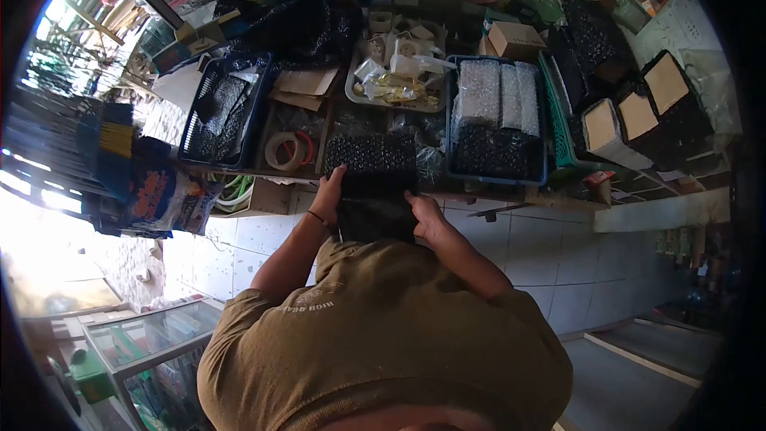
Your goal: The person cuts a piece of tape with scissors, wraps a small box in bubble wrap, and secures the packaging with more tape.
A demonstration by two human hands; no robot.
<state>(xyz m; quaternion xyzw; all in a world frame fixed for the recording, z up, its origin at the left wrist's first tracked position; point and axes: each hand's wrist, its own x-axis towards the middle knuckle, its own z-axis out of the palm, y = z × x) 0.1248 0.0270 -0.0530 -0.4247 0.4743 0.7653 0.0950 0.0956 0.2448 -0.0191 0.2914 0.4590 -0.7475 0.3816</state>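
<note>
Both hands hold a black plastic packet (pixel 372 211) in front of my chest, with black bubble wrap (pixel 372 153) at its far end, by the counter edge. My left hand (pixel 328 191) grips its left edge, thumb on top. On the right edge is my right hand (pixel 425 214), its thumb pressed on the packet and its fingers partly hidden. Just beyond, to the right, a blue basket (pixel 453 161) holds items in clear bubble wrap (pixel 481 92) and black bubble wrap (pixel 495 152).
A tray (pixel 357 96) of white fittings stands at the back centre. Tape rolls (pixel 281 151) lie left of the packet. A dark blue basket (pixel 197 124) is further left, a green basket (pixel 556 124) and wrapped boxes (pixel 630 116) at right. A glass case (pixel 152 335) stands lower left.
</note>
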